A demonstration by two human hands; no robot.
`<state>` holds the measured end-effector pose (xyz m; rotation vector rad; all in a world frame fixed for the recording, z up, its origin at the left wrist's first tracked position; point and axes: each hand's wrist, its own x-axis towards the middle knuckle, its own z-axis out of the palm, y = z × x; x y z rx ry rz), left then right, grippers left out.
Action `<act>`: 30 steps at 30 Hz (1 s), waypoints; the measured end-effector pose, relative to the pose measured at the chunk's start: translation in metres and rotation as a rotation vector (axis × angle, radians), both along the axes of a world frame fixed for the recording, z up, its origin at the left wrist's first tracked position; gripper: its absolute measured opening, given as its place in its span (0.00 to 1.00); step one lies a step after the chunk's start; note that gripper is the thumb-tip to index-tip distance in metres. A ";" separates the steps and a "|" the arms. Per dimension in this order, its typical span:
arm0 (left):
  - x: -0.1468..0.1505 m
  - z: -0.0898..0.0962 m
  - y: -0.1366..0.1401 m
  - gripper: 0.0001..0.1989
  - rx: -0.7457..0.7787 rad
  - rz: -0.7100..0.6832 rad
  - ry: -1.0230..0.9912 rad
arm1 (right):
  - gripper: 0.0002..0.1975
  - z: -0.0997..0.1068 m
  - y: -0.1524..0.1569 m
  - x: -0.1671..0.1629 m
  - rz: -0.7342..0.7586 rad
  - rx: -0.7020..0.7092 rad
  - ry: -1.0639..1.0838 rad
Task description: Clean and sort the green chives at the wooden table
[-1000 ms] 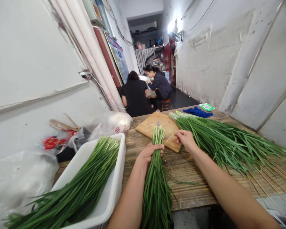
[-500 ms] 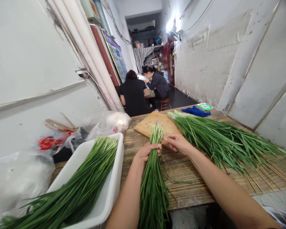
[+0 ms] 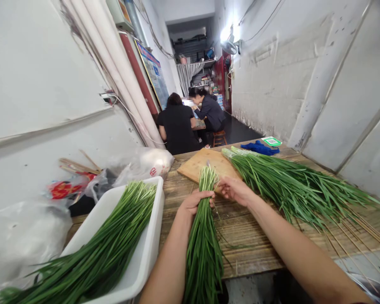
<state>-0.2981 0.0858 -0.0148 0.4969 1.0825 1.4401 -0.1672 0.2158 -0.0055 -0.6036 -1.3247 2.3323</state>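
My left hand [image 3: 196, 202] is wrapped round a bunch of garlic chives [image 3: 204, 245]. The pale cut ends point away from me and the green leaves hang down toward me over the table's near edge. Just right of the stems is my right hand [image 3: 233, 190], its fingers loosely bent and apart, with nothing visible held in them. Whether its fingertips touch the stems I cannot tell. Behind the bunch lies a wooden cutting board [image 3: 193, 164]. More garlic chives [image 3: 278, 177] are spread on the table to the right.
A white plastic tub [image 3: 160, 202] of garlic chives stands at left, beside plastic bags [image 3: 28, 236]. On the wooden table [image 3: 253, 253] are thin sticks [image 3: 364, 236], a blue cloth [image 3: 259, 147] and a QR-code card [image 3: 271, 141]. Two people sit at a table farther back.
The fingers of my right hand have loosened from a pinch beside the stems and spread slightly. My left hand keeps its hold on the bunch, almost unmoved.
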 end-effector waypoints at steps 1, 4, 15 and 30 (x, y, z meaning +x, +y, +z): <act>0.000 0.000 0.001 0.11 -0.018 0.001 0.015 | 0.15 -0.002 -0.005 -0.002 0.015 0.027 0.021; 0.000 0.001 0.002 0.09 -0.073 -0.007 0.013 | 0.11 -0.008 -0.011 -0.008 -0.103 0.011 0.054; -0.001 -0.006 0.002 0.10 -0.082 -0.140 -0.106 | 0.21 -0.006 -0.003 -0.003 0.006 -0.045 0.025; 0.002 -0.004 0.011 0.11 -0.140 0.073 -0.074 | 0.24 -0.017 0.001 -0.005 -0.132 0.197 -0.072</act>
